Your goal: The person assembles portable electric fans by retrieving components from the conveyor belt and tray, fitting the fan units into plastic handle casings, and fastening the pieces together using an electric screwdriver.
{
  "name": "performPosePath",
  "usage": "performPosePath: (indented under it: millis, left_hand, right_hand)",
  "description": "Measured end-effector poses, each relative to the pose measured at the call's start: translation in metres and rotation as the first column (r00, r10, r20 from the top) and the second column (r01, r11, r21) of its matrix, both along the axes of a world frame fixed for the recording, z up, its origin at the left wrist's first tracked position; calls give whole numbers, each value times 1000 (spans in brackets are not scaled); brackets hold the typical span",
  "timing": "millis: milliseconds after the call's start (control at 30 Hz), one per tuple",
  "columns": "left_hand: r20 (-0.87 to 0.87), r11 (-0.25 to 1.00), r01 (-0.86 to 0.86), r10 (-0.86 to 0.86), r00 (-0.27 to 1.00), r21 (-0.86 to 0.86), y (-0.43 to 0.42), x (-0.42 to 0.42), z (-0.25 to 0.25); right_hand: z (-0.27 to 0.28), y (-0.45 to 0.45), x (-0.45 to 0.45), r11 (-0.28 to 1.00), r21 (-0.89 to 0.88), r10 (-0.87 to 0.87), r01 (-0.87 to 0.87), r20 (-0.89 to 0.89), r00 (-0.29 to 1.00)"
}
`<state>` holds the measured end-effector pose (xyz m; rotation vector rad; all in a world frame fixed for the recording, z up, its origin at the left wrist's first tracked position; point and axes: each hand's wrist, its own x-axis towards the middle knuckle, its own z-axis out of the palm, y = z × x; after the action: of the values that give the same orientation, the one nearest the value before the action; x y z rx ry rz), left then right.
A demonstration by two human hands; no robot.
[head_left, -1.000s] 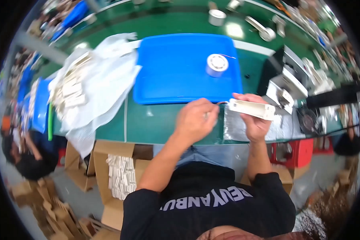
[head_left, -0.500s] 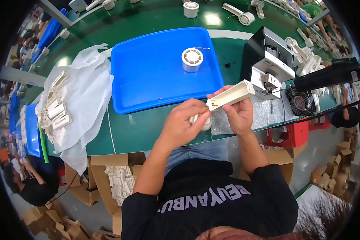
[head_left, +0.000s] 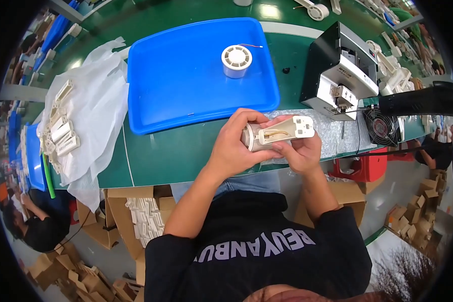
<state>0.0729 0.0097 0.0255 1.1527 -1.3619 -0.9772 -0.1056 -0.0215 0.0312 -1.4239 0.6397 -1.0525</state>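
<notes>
Wrapped round a white cylindrical fan head (head_left: pixel 249 137) is my left hand (head_left: pixel 230 148). My right hand (head_left: pixel 305 154) grips the long white handle shell (head_left: pixel 299 128) that meets the fan head, its open hollow side facing up. Thin yellowish wires (head_left: pixel 277 134) lie inside the hollow. Fingers cover part of the joint, so I cannot tell whether the two pieces are locked together. Beyond my hands, another white fan head (head_left: pixel 236 61) with a slotted face and a thin red-and-white lead rests in the blue tray (head_left: pixel 171 75).
A black-and-silver bench machine (head_left: pixel 332 75) stands right of the tray, near a small black fan (head_left: pixel 382 126). Bubble wrap (head_left: pixel 332 133) covers the table at right. White handle parts (head_left: pixel 63 133) lie on a plastic bag (head_left: pixel 93 110) at left. Cardboard boxes (head_left: pixel 123 221) stand below.
The handle shell has turned to lie more level, hollow side up, and now sits against the fan head. My left hand has gone from pinching at the wires to wrapping the fan head.
</notes>
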Motion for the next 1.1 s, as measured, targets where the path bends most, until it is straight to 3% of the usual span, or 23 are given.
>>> performPosePath:
  millis: [67,133,167,233,333,400,567,667,767,800,867,933,1000,1067,1100]
  left_hand:
    - [3,1000,16,-16,1000,15,0,0,1]
    - [4,998,46,-46,999,36,1,2,2]
    - [13,997,63,-64,998,31,0,2,1]
    - [10,996,82,-83,997,40,3,0,-3]
    - [27,998,68,-68,997,11,2,-4,1]
    - [118,1000,5,-2,993,-21,4,-11,3]
    - [118,994,-39,52,992,-106,5,-21,-13]
    - [43,997,-47,49,998,-58,5,-21,-10]
    - [202,939,-196,258,945,-283,13,-15,5]
    - [207,936,-191,257,944,-295,19,-8,6]
    - [411,895,-87,285,866,-437,27,4,6]
    - [520,940,30,161,839,-340,24,0,13]
    - [393,966,83,20,919,-244,22,-2,13]
    - [382,957,157,-54,922,-243,16,6,16]
    - [248,964,220,-179,952,-149,14,11,10]
  right_hand:
    - [3,-6,-1,999,-44,15,-17,-43,999]
    - [4,-6,-4,966,-259,-36,-19,-204,978]
    - [3,-6,-3,966,-258,-36,-18,-204,978]
    - [2,1,-1,997,-79,-26,15,-134,991]
    - [2,1,1,985,-173,-23,2,-116,993]
    - [-3,4,2,989,-149,-27,9,-118,993]
    - [8,8,5,995,-100,-33,8,-249,968]
    - [3,6,2,1000,-10,-7,5,-188,982]
    - [0,-1,-4,994,-48,94,-99,-99,991]
    - [-1,-1,-5,994,-60,90,-96,-93,992]
    - [-3,0,-6,989,-135,43,-55,-89,995]
    - [-9,-2,-7,980,-193,46,-54,-43,998]
    - [-11,-1,-7,985,-163,46,-52,-39,998]
    - [-5,-5,-9,961,-271,51,-57,-30,998]
    - [-8,-2,-9,965,-257,54,-52,0,999]
